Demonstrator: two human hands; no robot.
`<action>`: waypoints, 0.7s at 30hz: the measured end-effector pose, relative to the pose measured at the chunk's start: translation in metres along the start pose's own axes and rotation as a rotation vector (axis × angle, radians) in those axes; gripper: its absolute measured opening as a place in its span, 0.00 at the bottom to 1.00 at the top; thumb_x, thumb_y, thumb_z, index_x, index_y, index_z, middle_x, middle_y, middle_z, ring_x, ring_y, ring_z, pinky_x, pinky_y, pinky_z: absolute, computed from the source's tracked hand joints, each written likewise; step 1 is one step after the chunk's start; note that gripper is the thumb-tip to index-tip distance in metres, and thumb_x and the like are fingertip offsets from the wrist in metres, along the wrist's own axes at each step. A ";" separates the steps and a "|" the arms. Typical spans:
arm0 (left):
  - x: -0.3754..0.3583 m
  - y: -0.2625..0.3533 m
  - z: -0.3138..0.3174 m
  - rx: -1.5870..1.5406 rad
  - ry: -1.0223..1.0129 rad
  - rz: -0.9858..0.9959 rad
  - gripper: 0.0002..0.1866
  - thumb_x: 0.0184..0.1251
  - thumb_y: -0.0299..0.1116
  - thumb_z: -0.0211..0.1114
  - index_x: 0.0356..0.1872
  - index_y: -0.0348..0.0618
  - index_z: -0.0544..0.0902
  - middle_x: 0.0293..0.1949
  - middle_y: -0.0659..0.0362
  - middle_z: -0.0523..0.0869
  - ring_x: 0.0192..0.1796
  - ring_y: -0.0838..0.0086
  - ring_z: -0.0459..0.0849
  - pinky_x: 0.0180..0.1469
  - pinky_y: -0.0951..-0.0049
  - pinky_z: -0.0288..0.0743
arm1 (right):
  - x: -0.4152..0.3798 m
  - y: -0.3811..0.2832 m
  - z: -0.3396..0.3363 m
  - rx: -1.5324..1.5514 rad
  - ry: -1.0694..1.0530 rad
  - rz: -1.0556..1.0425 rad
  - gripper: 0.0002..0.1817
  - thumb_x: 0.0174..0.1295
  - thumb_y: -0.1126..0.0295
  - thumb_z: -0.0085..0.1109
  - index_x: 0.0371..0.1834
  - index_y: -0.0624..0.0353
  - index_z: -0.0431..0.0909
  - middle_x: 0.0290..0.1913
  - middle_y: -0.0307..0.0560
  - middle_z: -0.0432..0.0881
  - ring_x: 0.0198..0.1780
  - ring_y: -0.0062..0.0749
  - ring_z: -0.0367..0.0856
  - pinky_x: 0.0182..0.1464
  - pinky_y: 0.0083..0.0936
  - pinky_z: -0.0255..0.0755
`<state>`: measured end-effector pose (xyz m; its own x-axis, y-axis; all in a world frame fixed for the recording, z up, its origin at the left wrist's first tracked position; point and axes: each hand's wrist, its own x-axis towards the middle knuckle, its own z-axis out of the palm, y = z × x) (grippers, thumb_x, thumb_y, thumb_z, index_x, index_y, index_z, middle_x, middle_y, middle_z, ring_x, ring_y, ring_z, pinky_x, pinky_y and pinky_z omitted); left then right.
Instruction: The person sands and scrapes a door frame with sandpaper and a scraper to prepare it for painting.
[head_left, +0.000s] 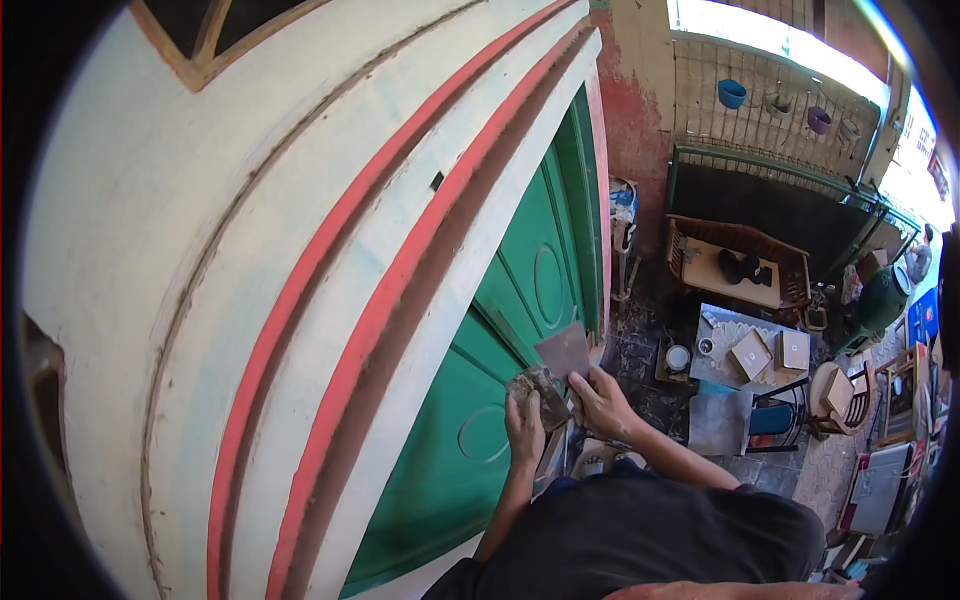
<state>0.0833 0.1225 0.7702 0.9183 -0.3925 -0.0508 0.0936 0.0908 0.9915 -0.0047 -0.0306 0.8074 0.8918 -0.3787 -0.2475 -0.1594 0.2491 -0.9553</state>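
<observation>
My left hand (525,430) is closed around a flat, grey-brown stained piece (540,395), its thumb lying on top. Pinched in my right hand (603,405) is a thin brownish rectangular sheet (565,352), tilted up and away from me. The two held things are close together; whether they touch I cannot tell. Both hands are in front of the green panelled door (540,270). Curved red trim (400,255) runs along the pale wall (270,240) to the left of the door.
A low table (735,320) with cardboard boxes (750,355) is at the right, near a wooden bench (740,245) and a chair (778,418). Pots (732,94) hang on a grille. A person (918,258) is at the far right.
</observation>
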 end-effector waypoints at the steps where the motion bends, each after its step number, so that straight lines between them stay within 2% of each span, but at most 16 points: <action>1: -0.004 0.008 -0.002 0.006 0.004 0.014 0.20 0.84 0.37 0.61 0.67 0.36 0.75 0.60 0.56 0.83 0.60 0.73 0.80 0.63 0.68 0.76 | 0.004 -0.011 0.006 0.060 -0.025 -0.117 0.13 0.86 0.60 0.51 0.47 0.59 0.69 0.22 0.41 0.78 0.16 0.23 0.75 0.17 0.22 0.66; 2: -0.009 0.012 -0.005 0.008 0.007 0.013 0.20 0.84 0.37 0.61 0.67 0.36 0.75 0.60 0.56 0.83 0.60 0.73 0.80 0.63 0.68 0.76 | 0.004 -0.025 0.010 0.062 -0.027 -0.115 0.13 0.86 0.60 0.51 0.47 0.59 0.69 0.22 0.41 0.78 0.16 0.23 0.75 0.17 0.22 0.66; 4: -0.019 0.020 -0.011 -0.069 0.013 0.078 0.19 0.85 0.35 0.60 0.66 0.33 0.75 0.58 0.55 0.83 0.57 0.71 0.80 0.63 0.67 0.75 | -0.003 -0.068 0.018 0.087 -0.052 -0.211 0.16 0.84 0.58 0.54 0.48 0.62 0.67 0.28 0.48 0.83 0.17 0.26 0.79 0.14 0.23 0.66; 6: -0.034 0.035 -0.013 -0.033 0.038 0.089 0.17 0.85 0.34 0.60 0.64 0.33 0.75 0.57 0.56 0.83 0.56 0.73 0.80 0.61 0.69 0.75 | -0.003 -0.094 0.031 0.133 0.011 -0.303 0.11 0.85 0.65 0.51 0.53 0.63 0.69 0.26 0.47 0.83 0.13 0.26 0.78 0.13 0.21 0.67; 9: -0.047 0.053 -0.014 0.025 0.117 0.241 0.13 0.86 0.32 0.60 0.61 0.34 0.76 0.53 0.58 0.84 0.52 0.76 0.81 0.57 0.72 0.76 | 0.001 -0.138 0.040 0.185 -0.071 -0.403 0.11 0.85 0.64 0.51 0.53 0.62 0.70 0.28 0.49 0.85 0.14 0.26 0.79 0.13 0.20 0.68; 10: -0.048 0.057 -0.016 0.022 0.120 0.236 0.13 0.86 0.32 0.60 0.61 0.34 0.76 0.53 0.58 0.84 0.52 0.76 0.81 0.57 0.72 0.76 | 0.006 -0.153 0.045 0.182 -0.072 -0.398 0.11 0.85 0.64 0.51 0.53 0.62 0.70 0.28 0.49 0.85 0.14 0.26 0.79 0.13 0.20 0.68; 12: -0.055 0.062 -0.019 0.001 0.136 0.258 0.19 0.85 0.31 0.60 0.68 0.34 0.74 0.60 0.55 0.83 0.58 0.73 0.81 0.62 0.69 0.75 | 0.015 -0.174 0.051 0.296 -0.139 -0.432 0.14 0.84 0.61 0.53 0.50 0.63 0.69 0.31 0.52 0.86 0.18 0.27 0.81 0.15 0.21 0.69; 16: -0.067 0.068 -0.021 0.017 0.203 0.280 0.18 0.85 0.30 0.60 0.68 0.35 0.74 0.59 0.54 0.84 0.58 0.74 0.81 0.62 0.69 0.76 | 0.041 -0.205 0.063 0.431 -0.176 -0.426 0.15 0.84 0.61 0.53 0.49 0.65 0.70 0.32 0.52 0.86 0.19 0.27 0.81 0.17 0.21 0.70; 18: -0.074 0.067 -0.022 0.038 0.229 0.285 0.17 0.85 0.30 0.59 0.67 0.35 0.74 0.59 0.54 0.84 0.57 0.74 0.82 0.62 0.69 0.75 | 0.053 -0.208 0.069 0.679 -0.312 -0.429 0.14 0.84 0.61 0.53 0.48 0.64 0.70 0.32 0.52 0.86 0.19 0.27 0.80 0.19 0.20 0.72; 21: -0.086 0.069 -0.021 0.053 0.271 0.290 0.16 0.85 0.30 0.59 0.66 0.35 0.75 0.58 0.54 0.85 0.57 0.74 0.82 0.61 0.69 0.75 | 0.054 -0.205 0.081 0.766 -0.364 -0.363 0.13 0.84 0.62 0.52 0.46 0.62 0.70 0.31 0.49 0.86 0.19 0.26 0.79 0.20 0.20 0.72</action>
<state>0.0188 0.1813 0.8407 0.9726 -0.1010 0.2095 -0.1981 0.1117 0.9738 0.1106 -0.0302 1.0030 0.9312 -0.2775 0.2365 0.3641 0.7412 -0.5639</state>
